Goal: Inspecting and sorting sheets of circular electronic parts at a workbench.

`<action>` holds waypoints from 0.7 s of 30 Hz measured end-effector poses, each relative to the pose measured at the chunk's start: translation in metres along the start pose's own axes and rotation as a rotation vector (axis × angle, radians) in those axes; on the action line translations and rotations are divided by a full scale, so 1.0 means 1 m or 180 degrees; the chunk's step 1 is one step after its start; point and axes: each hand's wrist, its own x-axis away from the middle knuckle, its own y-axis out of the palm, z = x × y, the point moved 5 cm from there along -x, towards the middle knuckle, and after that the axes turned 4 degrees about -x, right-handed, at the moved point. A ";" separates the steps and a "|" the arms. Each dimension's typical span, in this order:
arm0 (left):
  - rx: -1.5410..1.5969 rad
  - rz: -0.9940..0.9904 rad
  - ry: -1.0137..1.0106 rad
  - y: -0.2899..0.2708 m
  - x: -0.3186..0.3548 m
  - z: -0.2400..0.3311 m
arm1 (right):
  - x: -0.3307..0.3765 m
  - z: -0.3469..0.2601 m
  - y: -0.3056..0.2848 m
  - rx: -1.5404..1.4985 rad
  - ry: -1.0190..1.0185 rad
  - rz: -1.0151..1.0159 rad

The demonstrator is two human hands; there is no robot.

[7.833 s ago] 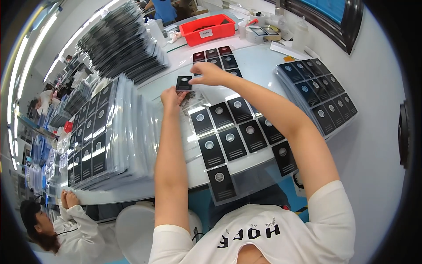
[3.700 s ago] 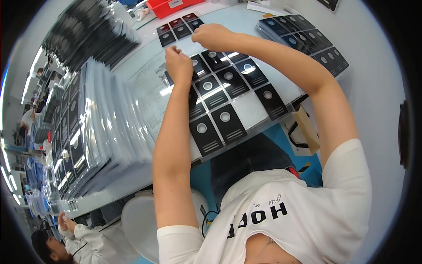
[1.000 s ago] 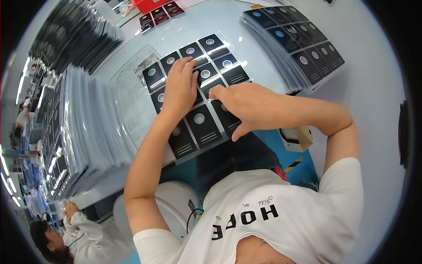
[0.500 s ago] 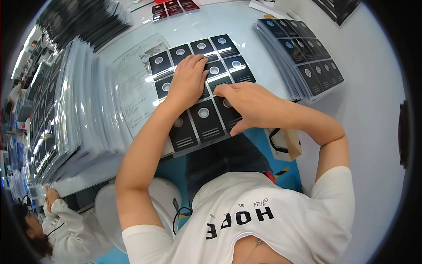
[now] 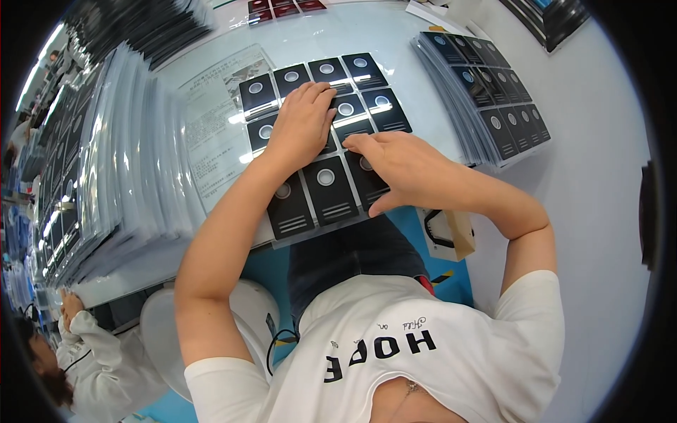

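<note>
A clear plastic sheet of black cards [image 5: 328,186], each with a pale round spot and some with thin stripes, lies at the near edge of the glass-topped table. My left hand [image 5: 304,121] rests on its middle, fingers extended and lying flat, covering some cards. Over the sheet's near right part is my right hand [image 5: 402,169]. Its index finger reaches inward across a card, while the thumb is spread apart toward the near edge. The remaining right fingers are partly hidden under the hand. Neither hand shows anything held.
A tall stack of clear card sheets [image 5: 134,162] stands at the left, with a dark stack [image 5: 134,32] behind it. Another stack [image 5: 486,95] is at the right. Beneath the glass lies a printed paper [image 5: 211,134]. Red cards [image 5: 285,10] lie farthest back. A co-worker [image 5: 92,359] sits lower left.
Both hands keep nearly the same pose on the sheet. The whole view has shifted slightly; no card has visibly been moved.
</note>
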 end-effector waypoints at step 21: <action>-0.0091 -0.0002 0.0049 -0.001 -0.003 0.004 | 0.006 -0.005 0.001 0.0943 -0.1010 0.0363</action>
